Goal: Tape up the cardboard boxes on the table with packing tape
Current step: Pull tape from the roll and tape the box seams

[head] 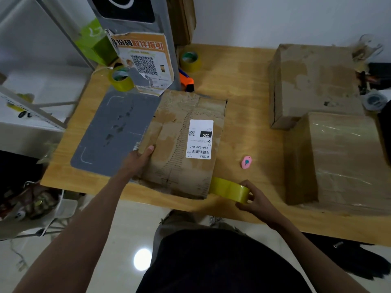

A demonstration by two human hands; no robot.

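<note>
Pink cutter [246, 162] just beside labelled box [182, 144] on counter [243, 98]; two boxes [313, 85] right. Left hand [138, 160] fingers curled gripping box edge. Right hand [257, 200] fingers wrapped round yellow tape roll [237, 190].

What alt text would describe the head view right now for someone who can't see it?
A person's left hand holds a labelled cardboard box on a wooden table while the right hand grips a yellow tape roll, its strip stuck to the box's near corner. Two more boxes sit at right.
</note>
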